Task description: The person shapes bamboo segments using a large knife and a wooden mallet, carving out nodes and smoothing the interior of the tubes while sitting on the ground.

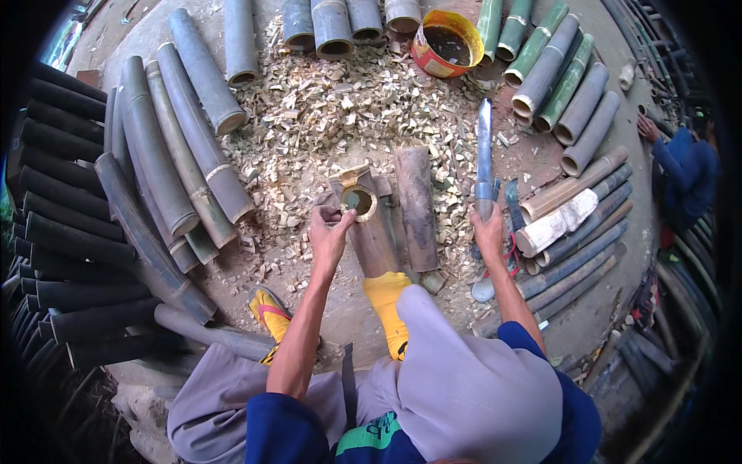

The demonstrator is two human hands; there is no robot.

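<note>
My left hand is closed at the pale, freshly cut rim of a bamboo piece, with its round opening facing up. Below the rim a brown section runs down to my yellow sock; I cannot tell whether both are one piece. Wood shows just behind the rim. My right hand grips a machete by its handle, blade pointing away from me and apart from the bamboo. Between the hands lies a thick, weathered log-like piece.
Pale chips cover the ground ahead. Bamboo tubes lie at left, far side and right. A red-yellow tub holds dark liquid. Another blade-like tool lies beside my right hand. Another person is at far right.
</note>
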